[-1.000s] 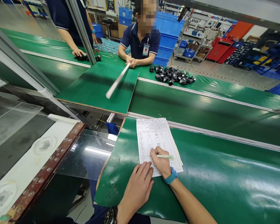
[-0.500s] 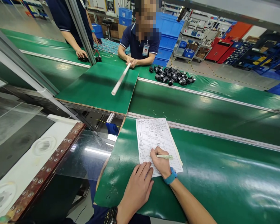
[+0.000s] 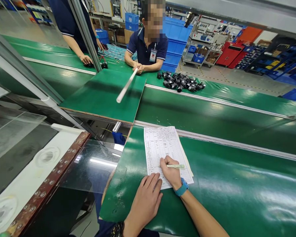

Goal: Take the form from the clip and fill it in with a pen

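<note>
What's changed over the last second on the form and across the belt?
The co-worker's white rod swung slightly, its near tip ending a bit farther right. The right hand kept the pen on the form at about the same line; the left hand stayed flat on the sheet's lower edge.

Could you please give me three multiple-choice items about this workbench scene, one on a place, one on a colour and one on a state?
1. Where does the paper form lie?
A. on the green bench mat
B. on the blue crates
C. on the floor

2. What colour is the band on the right hand's wrist?
A. red
B. blue
C. yellow

3. What is the right hand doing?
A. hanging free
B. resting flat
C. gripping a pen

Answers:
1 A: the sheet lies flat on the green bench mat.
2 B: the band is bright blue.
3 C: its fingers close round a pale pen, while the left hand presses the sheet's corner.
</note>
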